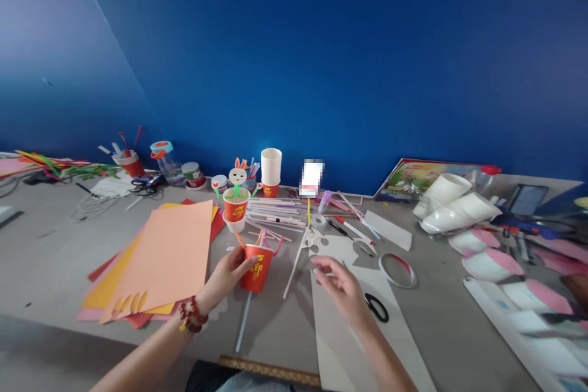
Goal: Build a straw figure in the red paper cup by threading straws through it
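Note:
My left hand [233,271], with a beaded bracelet at the wrist, grips a red paper cup [256,275] by its left side. Orange and pink pipe cleaners rise from the cup's rim, and a pale straw [243,322] sticks out below it. Over a sheet of white card [349,346], my right hand [336,282] is held with fingers apart and slightly curled, and no object shows in it. Black-handled scissors [378,308] lie on the card beside the right forearm. Behind the held cup stands another red cup [235,209] with a rabbit face [237,176] on a green stem.
Coloured paper sheets [169,257] lie stacked at left. Straws [275,211], a glue stick [324,201] and a roll of tape [397,271] lie across the middle and right. Stacked white cups [271,165] stand against the blue partition [294,73]. Bagged cups [452,208] are at right.

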Available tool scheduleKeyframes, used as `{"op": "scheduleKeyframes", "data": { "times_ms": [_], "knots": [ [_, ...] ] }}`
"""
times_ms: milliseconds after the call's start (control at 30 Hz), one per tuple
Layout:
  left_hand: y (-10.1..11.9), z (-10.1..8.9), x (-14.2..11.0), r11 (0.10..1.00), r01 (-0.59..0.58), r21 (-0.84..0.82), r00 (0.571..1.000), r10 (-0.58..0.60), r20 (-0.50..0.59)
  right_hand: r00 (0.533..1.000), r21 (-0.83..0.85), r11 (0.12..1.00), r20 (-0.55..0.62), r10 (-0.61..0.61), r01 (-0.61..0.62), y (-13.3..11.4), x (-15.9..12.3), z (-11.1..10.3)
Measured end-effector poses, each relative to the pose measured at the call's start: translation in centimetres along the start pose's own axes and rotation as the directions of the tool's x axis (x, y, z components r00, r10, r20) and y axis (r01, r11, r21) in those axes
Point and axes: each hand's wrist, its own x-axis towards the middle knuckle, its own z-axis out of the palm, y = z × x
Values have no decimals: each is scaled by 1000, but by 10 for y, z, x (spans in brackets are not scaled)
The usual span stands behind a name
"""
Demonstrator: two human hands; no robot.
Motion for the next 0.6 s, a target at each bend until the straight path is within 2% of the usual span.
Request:
{"op": "scheduleKeyframes", "data": {
  "times_ms": [133,267,400,500,600],
  "knots": [
    [-18,-11,6,981,-28,190,999,32,-19,998,-188,982,-40,-41,33,14,-27,-16],
    [-24,-22,7,858,-38,513,978,137,-157,978,-374,922,-133,-160,100,16,-53,-26],
    [-31,-27,2,808,-80,584,966,207,-154,945,-522,837,-160,-285,164,20,-71,-28],
    [-31,-26,-5,762,-96,641,954,255,-160,932,-598,773,-116,-343,210,23,-79,-26],
    [-29,-26,-10,761,-111,639,957,256,-139,929,-643,723,-47,-366,252,23,-83,-24]
  ]
}}
